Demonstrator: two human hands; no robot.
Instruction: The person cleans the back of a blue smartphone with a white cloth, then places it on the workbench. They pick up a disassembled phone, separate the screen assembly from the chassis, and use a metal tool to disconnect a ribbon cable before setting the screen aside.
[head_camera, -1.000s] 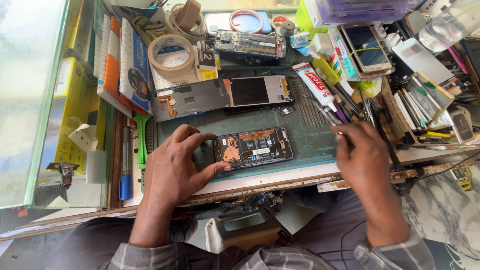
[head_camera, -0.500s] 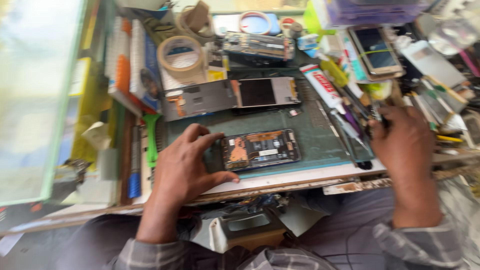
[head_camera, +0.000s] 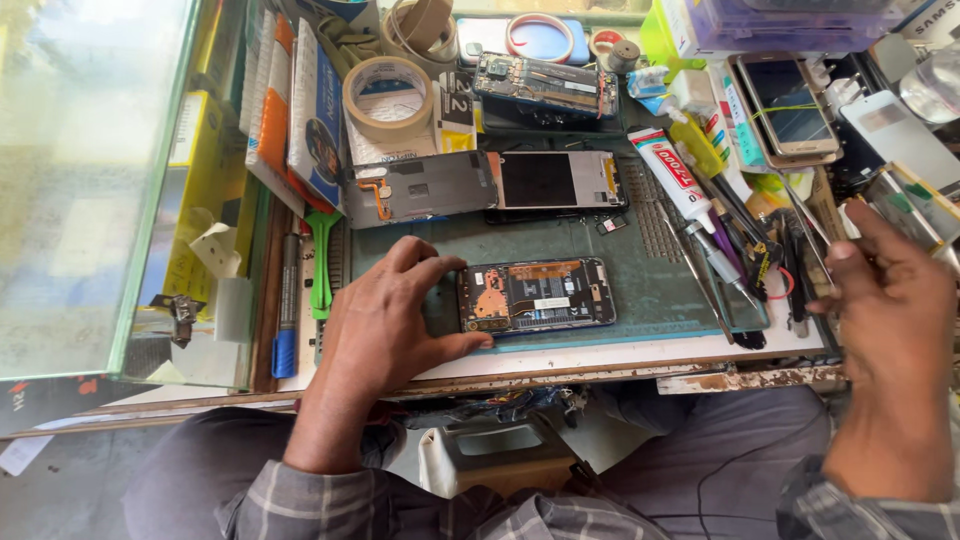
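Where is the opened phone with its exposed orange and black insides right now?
In the head view, the opened phone lies flat on the green work mat, near the front edge, its left end held by the left hand, in front of the grey phone back panel.

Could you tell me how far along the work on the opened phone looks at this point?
Done: the opened phone lies on the green mat with its back off and its circuit boards exposed; a detached panel lies above it. In hand: the left hand grips the phone's end, while the right hand is over at the tool pile, holding tweezers. Left: the phone remains open, unassembled.
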